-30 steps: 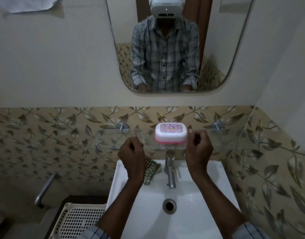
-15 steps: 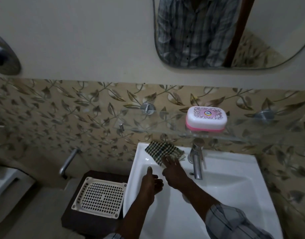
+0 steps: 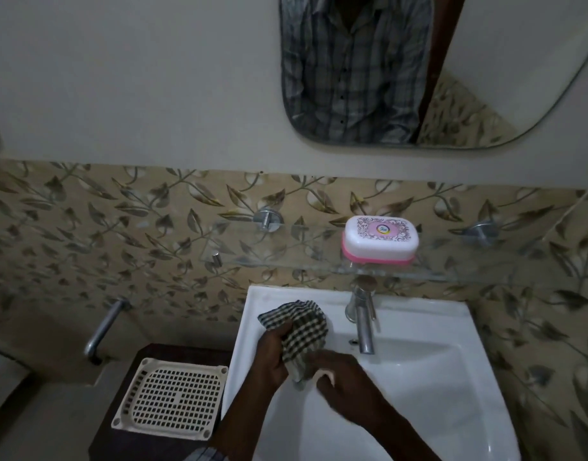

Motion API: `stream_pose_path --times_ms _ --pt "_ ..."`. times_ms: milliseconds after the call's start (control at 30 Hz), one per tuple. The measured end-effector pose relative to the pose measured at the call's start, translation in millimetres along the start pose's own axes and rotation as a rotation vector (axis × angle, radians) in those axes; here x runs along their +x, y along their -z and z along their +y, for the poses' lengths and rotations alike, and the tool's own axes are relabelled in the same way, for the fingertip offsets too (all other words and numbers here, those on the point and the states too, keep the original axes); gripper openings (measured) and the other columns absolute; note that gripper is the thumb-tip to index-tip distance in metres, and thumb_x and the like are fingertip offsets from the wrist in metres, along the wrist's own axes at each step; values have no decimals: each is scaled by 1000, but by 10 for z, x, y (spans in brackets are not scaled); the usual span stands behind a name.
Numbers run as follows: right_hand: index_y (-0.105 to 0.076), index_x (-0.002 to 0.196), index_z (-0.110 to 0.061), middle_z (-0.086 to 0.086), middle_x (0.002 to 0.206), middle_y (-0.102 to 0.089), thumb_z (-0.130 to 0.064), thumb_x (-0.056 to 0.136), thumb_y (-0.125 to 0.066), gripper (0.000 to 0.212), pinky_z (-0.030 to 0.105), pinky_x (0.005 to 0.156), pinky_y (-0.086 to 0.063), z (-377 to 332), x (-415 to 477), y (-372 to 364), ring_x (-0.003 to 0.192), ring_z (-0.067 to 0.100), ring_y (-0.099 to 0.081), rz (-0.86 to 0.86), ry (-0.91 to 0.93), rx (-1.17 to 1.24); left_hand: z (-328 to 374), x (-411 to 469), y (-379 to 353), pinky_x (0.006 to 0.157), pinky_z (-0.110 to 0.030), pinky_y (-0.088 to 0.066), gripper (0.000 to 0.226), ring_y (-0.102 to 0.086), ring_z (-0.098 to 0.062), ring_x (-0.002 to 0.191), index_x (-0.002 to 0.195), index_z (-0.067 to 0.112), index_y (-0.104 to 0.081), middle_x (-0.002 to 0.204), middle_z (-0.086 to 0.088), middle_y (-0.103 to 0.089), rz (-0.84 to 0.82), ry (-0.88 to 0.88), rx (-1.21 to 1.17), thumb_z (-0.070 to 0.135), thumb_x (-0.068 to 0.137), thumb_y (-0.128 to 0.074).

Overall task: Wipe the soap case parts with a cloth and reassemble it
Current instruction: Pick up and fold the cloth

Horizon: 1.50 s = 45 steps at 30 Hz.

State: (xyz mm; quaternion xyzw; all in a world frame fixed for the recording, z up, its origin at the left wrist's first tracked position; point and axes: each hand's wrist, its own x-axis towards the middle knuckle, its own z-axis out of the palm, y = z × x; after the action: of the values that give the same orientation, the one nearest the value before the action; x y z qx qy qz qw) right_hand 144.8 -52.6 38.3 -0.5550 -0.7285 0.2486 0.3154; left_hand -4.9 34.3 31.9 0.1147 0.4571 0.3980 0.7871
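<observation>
The wall behind was covered with tiles with a brown leaf pattern, and above them hung a mirror with rounded corners, which showed a checked shirt. Under it stood the white sink, and between the sink and the mirror a glass shelf was fixed to the tiles on metal pegs. Beside the left edge of the sink was a dark wooden stand, and a cream plastic tray with many small holes lay flat on its top. A metal tap rose from the back edge of the sink, near the middle. The checked cloth was over the back left corner of the sink, lifted up. The left hand gripped it, with the fingers curled round its left side. The right hand was just beside, at the lower end of the cloth and touching it, but this hand was blurred, so I could not tell if it pinched the cloth or only touched it. The soap case, a white lid closed on a pink base, sat on the right half of the glass shelf, near the front edge and above the tap, well apart from both hands.
</observation>
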Motion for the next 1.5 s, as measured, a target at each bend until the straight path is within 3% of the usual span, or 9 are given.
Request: stream_pose_path --times_ms 100,200,333,500,633,800,967,1300,1500 --pt "-63 120 -17 -3 127 -63 -15 95 -61 25 41 105 -47 41 129 146 120 13 -58 253 -253 244 36 -130 35 83 -47 -62 49 -72 -42 105 133 -8 -59 122 -30 -69 -187 6 -25 25 97 -53" --pt "-22 154 -23 -17 150 -25 -61 93 -38 73 27 117 -22 -77 344 147 142 4 -24 206 -397 266 23 -281 -3 92 -49 -59 58 -66 -40 120 129 2 -67 135 -26 -64 -323 35 9 45 96 -47" --pt "2 157 -17 2 165 -6 -51 102 -27 70 41 122 -19 -173 525 -27 151 18 -13 120 -553 237 -80 -422 -179 103 -43 -54 58 -60 -34 130 137 4 -60 140 -21 -61 -322 -37 54 44 99 -44" --pt "-43 145 -10 16 146 -50 -61 98 -31 71 50 112 -37 -175 458 -60 133 32 -48 269 -853 813 43 -580 -257 79 -22 -57 38 -71 -6 106 117 34 -68 123 -10 -72 -93 -466 802 53 94 -46" --pt "-73 114 -10 16 115 -72 -65 85 -54 65 45 94 -55 -148 484 196 107 30 -69 202 -822 1493 -145 -522 -104 128 -38 4 76 8 -17 158 159 33 -8 171 -2 4 -461 -667 1641 47 100 -53" --pt "-69 119 -3 26 121 -67 -42 87 -63 51 50 94 -51 -40 427 395 105 40 -66 95 -806 1349 -98 -632 -32 117 -36 -41 43 -55 -2 132 136 33 -60 138 13 -64 -157 -893 961 20 96 -67" --pt "-73 112 -7 22 117 -71 -42 93 -58 42 41 83 -58 -158 396 518 107 36 -69 -76 -740 1247 125 -538 -186 117 -20 -33 52 -44 -4 140 143 23 -56 148 7 -53 -155 -1037 1211 13 93 -69" --pt "-76 97 -5 19 107 -74 -35 97 -54 37 35 79 -58 -257 437 692 97 30 -72 -143 -706 1078 168 -478 -213 89 -22 -51 17 -67 -15 101 81 16 -72 97 6 -71 -110 -1071 977 3 73 -81" --pt "-69 121 -24 12 121 -71 -78 86 -35 73 32 87 -58 -342 506 698 113 27 -68 -406 -786 996 256 -444 -304 87 -34 -60 19 -76 -15 89 73 24 -71 93 0 -80 -291 -645 1104 15 69 -87"
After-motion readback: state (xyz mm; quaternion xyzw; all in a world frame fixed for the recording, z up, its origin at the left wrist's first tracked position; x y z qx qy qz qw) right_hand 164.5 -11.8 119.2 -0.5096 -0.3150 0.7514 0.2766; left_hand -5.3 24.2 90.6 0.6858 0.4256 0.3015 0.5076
